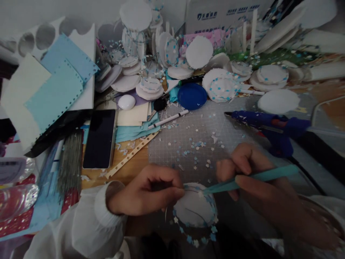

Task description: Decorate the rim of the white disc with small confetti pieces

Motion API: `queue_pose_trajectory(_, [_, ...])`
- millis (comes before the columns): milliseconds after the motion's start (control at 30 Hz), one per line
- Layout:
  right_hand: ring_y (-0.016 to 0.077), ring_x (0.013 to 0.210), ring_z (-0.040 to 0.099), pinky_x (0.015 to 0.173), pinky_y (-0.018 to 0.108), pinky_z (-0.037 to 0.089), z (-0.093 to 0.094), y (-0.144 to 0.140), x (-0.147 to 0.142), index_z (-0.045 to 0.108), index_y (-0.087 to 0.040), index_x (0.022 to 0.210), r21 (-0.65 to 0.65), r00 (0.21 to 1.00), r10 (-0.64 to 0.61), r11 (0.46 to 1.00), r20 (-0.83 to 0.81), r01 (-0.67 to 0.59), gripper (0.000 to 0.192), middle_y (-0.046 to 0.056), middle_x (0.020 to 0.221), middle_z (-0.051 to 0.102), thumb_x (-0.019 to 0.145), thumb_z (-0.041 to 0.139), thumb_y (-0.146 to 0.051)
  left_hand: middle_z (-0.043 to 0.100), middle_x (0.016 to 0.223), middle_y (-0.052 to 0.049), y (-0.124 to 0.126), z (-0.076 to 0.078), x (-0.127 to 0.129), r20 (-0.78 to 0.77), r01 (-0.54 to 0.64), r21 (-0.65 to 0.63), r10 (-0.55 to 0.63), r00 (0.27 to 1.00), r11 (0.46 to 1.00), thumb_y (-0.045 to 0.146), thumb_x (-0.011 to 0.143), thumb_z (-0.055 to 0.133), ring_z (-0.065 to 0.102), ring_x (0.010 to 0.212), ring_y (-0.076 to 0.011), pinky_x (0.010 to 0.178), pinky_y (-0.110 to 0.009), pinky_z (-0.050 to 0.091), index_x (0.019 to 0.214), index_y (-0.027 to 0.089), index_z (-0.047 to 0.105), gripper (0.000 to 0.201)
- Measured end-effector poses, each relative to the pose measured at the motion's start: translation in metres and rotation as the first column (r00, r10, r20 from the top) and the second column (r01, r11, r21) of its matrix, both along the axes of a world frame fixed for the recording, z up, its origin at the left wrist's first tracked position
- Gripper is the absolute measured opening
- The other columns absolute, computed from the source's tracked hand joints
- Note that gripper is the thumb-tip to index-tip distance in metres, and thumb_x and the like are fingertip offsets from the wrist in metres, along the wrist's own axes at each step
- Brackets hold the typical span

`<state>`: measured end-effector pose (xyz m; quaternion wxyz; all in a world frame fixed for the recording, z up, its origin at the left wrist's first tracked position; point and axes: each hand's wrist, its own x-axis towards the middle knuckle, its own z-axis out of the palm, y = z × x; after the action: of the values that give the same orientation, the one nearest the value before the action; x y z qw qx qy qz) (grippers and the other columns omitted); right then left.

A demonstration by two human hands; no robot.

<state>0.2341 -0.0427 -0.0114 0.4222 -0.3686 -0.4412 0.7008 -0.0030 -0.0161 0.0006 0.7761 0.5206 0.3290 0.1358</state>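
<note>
1. My left hand is curled, thumb and fingers pinched together on the upper left edge of a white foam disc that sits low in the middle of the view, just right of that hand
2. The disc carries a ring of small blue and white stars round its rim, clearest along the lower edge
3. My right hand is closed round teal tweezers, gripped like a pen, with the handle running up and right past my knuckles
4. The tweezers' tip touches the disc's top edge, just beside my left fingertips; whether anything is held in the tip I cannot tell
5. Both hands are over a grey cutting mat strewn with loose star confetti
6. A blue glue gun lies on the mat above my right hand, well apart from it
7. A black phone lies to the left on the wooden table, and stacks of finished white discs crowd the far side
</note>
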Motion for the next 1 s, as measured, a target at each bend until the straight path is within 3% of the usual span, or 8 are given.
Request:
queue_pose_trajectory(133, [0.0097,0.055,0.046,0.052,0.022,0.037,-0.002,0.001,0.002,0.038,-0.025,0.078,-0.029,0.996,-0.084,0.996,-0.011,0.084,0.023,-0.007,0.066,0.051,0.091,0.056,-0.032,0.044,0.052,0.004,0.0,0.0,-0.001,-0.001,-0.022,0.002,0.022,1.0,1.0,0.028,0.088,0.056,0.037,0.042,-0.0041,0.039,-0.015,0.029,0.064,0.014,0.049,0.028])
queue_pose_trajectory(367, [0.0113,0.056,0.044,0.05,0.023,0.038,0.006,-0.003,-0.001,0.039,-0.026,0.078,0.027,0.995,0.048,0.998,0.084,-0.051,0.022,-0.005,0.066,0.05,0.092,0.055,-0.034,0.043,0.051,0.005,0.001,0.002,0.0,-0.021,-0.016,-0.002,0.016,1.0,1.0,0.032,0.087,0.058,0.037,0.043,-0.0043,0.04,-0.015,0.029,0.063,0.014,0.049,0.031])
queue_pose_trajectory(567, [0.0112,0.057,0.049,0.052,0.024,0.043,-0.002,-0.003,0.003,0.044,-0.026,0.081,0.104,0.98,-0.175,0.981,0.094,0.165,0.017,-0.004,0.07,0.053,0.09,0.058,-0.031,0.043,0.052,0.005,0.002,0.0,-0.002,-0.015,-0.023,0.035,0.023,1.0,0.999,0.033,0.089,0.056,0.036,0.044,-0.0048,0.042,-0.016,0.029,0.064,0.015,0.048,0.032])
queue_pose_trajectory(700, [0.0117,0.06,0.052,0.053,0.025,0.046,-0.008,-0.001,0.002,0.049,-0.028,0.087,0.247,0.931,-0.328,0.926,0.157,0.285,0.01,-0.002,0.076,0.055,0.089,0.059,-0.028,0.042,0.056,0.004,0.002,-0.004,-0.004,-0.044,-0.064,0.134,0.07,0.997,0.989,0.035,0.09,0.054,0.036,0.049,-0.0061,0.046,-0.018,0.029,0.064,0.014,0.048,0.034])
queue_pose_trajectory(867, [0.0117,0.062,0.056,0.054,0.025,0.049,-0.011,0.004,0.0,0.053,-0.027,0.093,0.45,0.821,-0.54,0.789,0.184,0.418,0.007,0.0,0.085,0.057,0.089,0.058,-0.025,0.039,0.056,0.004,0.003,-0.01,-0.005,-0.126,-0.092,0.225,0.123,0.984,0.97,0.044,0.089,0.053,0.033,0.051,-0.0075,0.047,-0.02,0.025,0.063,0.015,0.047,0.04])
queue_pose_trajectory(933, [0.0122,0.063,0.057,0.054,0.025,0.049,-0.014,0.006,0.0,0.053,-0.026,0.094,0.507,0.787,-0.59,0.742,0.182,0.439,0.008,0.001,0.087,0.057,0.088,0.059,-0.025,0.038,0.056,0.005,0.003,-0.011,-0.004,-0.15,-0.097,0.285,0.144,0.978,0.954,0.046,0.089,0.053,0.033,0.052,-0.0078,0.048,-0.02,0.025,0.063,0.015,0.047,0.042])
queue_pose_trajectory(1000, [0.0129,0.063,0.058,0.054,0.026,0.05,-0.017,0.009,0.001,0.054,-0.025,0.094,0.537,0.771,-0.601,0.73,0.212,0.422,0.008,0.002,0.087,0.058,0.088,0.059,-0.026,0.038,0.058,0.004,0.004,-0.012,-0.003,-0.173,-0.091,0.349,0.16,0.972,0.933,0.047,0.089,0.052,0.034,0.054,-0.0083,0.049,-0.02,0.025,0.063,0.015,0.047,0.042])
